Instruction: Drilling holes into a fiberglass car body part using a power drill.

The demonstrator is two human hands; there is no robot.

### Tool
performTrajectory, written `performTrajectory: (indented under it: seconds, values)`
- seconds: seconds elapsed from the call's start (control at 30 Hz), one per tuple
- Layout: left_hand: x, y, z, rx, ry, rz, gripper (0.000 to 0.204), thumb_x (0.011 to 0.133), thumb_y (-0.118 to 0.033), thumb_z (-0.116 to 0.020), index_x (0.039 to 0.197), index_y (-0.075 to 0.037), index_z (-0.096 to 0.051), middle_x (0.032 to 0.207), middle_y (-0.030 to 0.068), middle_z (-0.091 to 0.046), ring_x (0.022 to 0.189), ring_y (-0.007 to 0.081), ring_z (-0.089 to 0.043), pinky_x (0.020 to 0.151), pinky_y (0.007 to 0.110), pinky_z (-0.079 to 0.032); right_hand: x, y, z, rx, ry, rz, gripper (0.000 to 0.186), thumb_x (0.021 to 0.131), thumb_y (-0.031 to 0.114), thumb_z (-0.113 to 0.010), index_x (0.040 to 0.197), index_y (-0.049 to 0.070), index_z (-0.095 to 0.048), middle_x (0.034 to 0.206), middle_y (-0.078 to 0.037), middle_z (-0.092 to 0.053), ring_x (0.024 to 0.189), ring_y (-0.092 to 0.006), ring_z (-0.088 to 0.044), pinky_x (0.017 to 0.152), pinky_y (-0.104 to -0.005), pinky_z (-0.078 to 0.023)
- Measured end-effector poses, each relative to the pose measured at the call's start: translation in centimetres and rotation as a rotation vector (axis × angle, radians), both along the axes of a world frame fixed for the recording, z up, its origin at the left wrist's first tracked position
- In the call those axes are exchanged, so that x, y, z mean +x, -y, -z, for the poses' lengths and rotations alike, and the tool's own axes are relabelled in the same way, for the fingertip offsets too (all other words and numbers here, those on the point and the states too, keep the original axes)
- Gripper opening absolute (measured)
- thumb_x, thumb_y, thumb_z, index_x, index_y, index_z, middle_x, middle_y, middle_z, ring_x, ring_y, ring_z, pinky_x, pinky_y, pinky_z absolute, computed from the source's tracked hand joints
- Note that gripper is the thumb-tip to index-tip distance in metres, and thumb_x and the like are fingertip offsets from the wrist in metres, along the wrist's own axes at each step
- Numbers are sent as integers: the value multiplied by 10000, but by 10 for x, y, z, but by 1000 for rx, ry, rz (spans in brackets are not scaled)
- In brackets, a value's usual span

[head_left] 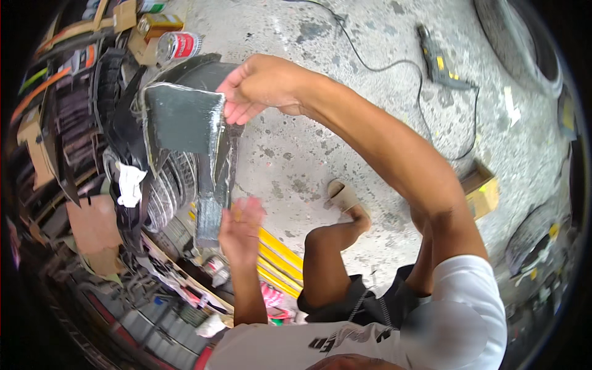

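A dark grey plastic panel [182, 120] with rough, whitish edges stands at the upper left; it resembles a vehicle body part, but I cannot tell which. My right hand [256, 86] reaches across to its upper right edge, with the fingers bent against that edge. Below the panel runs a long grey scuffed strip [209, 216]; whether the two are one piece is unclear. My left hand [245, 228] is beside the strip's lower end, its slightly blurred fingers apart and nothing visible in them.
Behind the panel are a tyre [169, 191], a white crumpled cloth [131, 184] and stacked dark parts. A tin can [179, 47] stands at the upper left. Yellow bars [277, 256] lie near my left forearm. A corded power tool [441, 65] and an open cardboard box [482, 191] are right.
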State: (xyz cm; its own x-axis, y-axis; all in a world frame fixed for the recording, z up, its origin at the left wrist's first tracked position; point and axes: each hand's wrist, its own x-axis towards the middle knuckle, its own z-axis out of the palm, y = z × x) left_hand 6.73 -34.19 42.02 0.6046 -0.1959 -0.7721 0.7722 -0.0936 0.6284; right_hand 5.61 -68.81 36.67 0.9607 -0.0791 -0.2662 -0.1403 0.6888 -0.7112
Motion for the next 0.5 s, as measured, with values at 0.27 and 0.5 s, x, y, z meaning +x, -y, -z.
performTrajectory:
  seconds: [0.27, 0.5]
  values:
    - [32, 120, 1, -541, -17, -570, 625, 1066, -346, -458, 1462, 120, -329, 1495, 321, -438, 1419, 434, -420, 1227, 577, -285, 7, 11, 16, 13, 27, -290, 321, 939, 19, -596, 1250, -31, -657, 1077, -130, -740, 967, -171, -708, 873, -300, -568]
    - [23, 127, 13, -314, 267, -673, 288, 1025, 20, -451, 1287, 15, -569, 1301, 180, -645, 1232, 315, -618, 1063, 475, -541, -263, 73, 256, -737, -618, -171, 464, 920, 167, -639, 1368, 50, -603, 1012, -147, -734, 827, -211, -696, 752, -320, -548]
